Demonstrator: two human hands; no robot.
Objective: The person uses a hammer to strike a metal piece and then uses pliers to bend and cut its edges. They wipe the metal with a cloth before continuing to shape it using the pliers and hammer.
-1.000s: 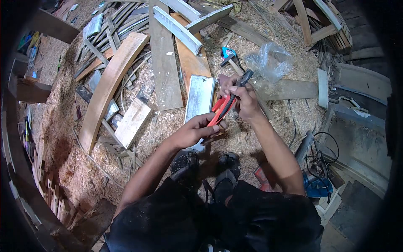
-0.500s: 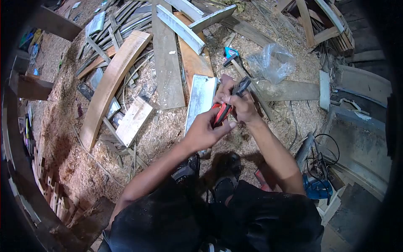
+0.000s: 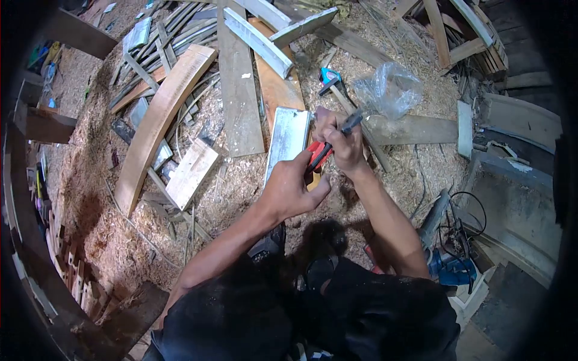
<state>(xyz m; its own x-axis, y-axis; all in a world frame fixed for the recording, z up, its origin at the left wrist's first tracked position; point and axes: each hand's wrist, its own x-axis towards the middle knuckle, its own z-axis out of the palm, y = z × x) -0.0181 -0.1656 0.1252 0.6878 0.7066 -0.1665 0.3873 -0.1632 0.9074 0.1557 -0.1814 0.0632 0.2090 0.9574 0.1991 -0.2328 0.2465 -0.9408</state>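
In front of me, a tool with red-and-black handles, apparently pliers (image 3: 319,155), is held between both hands. Its dark head is blurred. My left hand (image 3: 294,185) is closed around the handle end from below, with the thumb sticking out. My right hand (image 3: 344,144) grips it farther up, near the head, with its fingers curled. A small brownish flat piece (image 3: 322,114) shows at the right fingertips; I cannot make out what it is. Just beyond the left hand lies a white-painted board (image 3: 290,135) on the wood shavings.
A claw-like hammer-shaped tool with a wooden handle (image 3: 342,98), a teal tape measure (image 3: 329,76) and a clear plastic bag (image 3: 391,90) lie ahead. A curved wooden piece (image 3: 162,126) lies left among scrap boards. A blue power tool (image 3: 454,269) with a black cord is at right.
Both hands have shifted slightly, the left one up and closer to the right. The tool's head has turned and blurred. The surrounding boards stay put.
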